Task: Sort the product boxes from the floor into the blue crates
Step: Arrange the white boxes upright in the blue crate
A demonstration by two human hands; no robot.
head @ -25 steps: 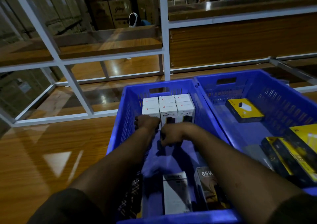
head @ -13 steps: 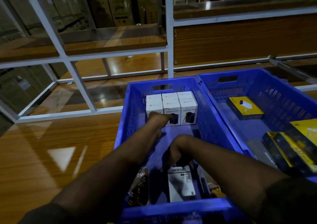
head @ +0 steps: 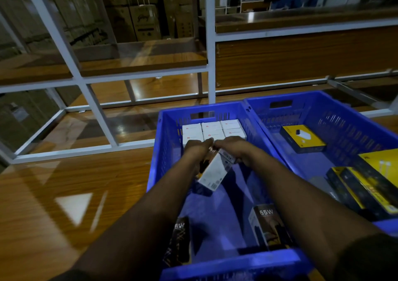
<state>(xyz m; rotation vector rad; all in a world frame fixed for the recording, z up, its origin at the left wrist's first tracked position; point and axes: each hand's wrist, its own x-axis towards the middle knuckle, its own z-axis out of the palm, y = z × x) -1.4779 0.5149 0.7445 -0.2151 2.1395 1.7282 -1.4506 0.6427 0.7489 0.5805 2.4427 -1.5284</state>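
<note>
A white box [head: 215, 172] is gripped by both hands inside the left crate [head: 158, 151].
The left hand [head: 197, 148] and right hand [head: 233, 147] are curled round its far end, just before stacked white boxes [head: 212, 130]. Yellow boxes [head: 302, 138] lie in the right crate [head: 353, 117]. A glossy wooden floor [head: 53, 205], white racking [head: 210, 65] and cartons [head: 146, 20] are seen beyond.

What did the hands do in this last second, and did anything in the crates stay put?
The right hand drew back, picked a white box from the near end of the left crate, and carried it forward; now the left hand holds it too, by the white stack. The right crate's yellow boxes stayed.
</note>
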